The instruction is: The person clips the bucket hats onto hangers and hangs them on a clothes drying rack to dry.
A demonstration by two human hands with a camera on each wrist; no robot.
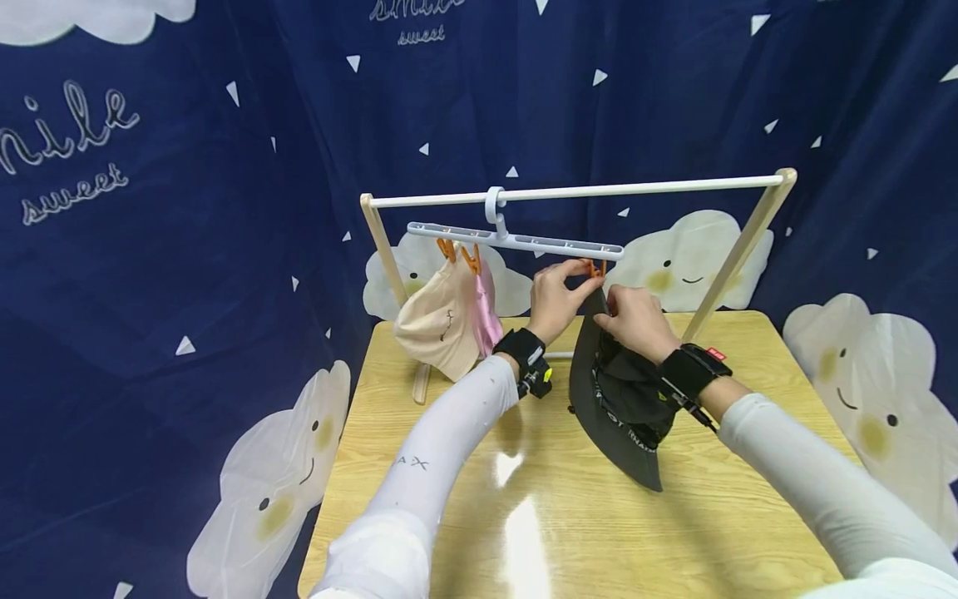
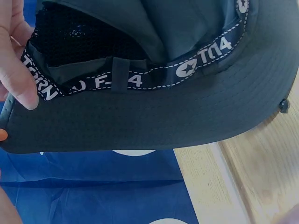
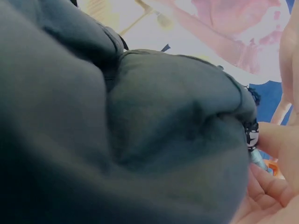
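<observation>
A dark grey brimmed hat (image 1: 617,416) hangs below the right end of a light hanger (image 1: 554,244). Lettering runs along the sweatband (image 2: 163,73) inside it. At the hat's upper edge my left hand (image 1: 557,295) pinches an orange clip (image 1: 597,269) under the hanger with thumb and index finger. My right hand (image 1: 639,320) grips the hat just beside the clip, its thumb on the sweatband in the left wrist view. The hat's crown (image 3: 177,107) fills much of the right wrist view and hides part of that hand.
Further left on the hanger, orange clips (image 1: 471,259) hold a cream hat (image 1: 441,320) and a pink cloth item (image 1: 486,308). The hanger hooks over a white rail (image 1: 636,190) with wooden legs (image 1: 737,258), standing on a wooden table (image 1: 569,516). Behind is a blue curtain (image 1: 636,100).
</observation>
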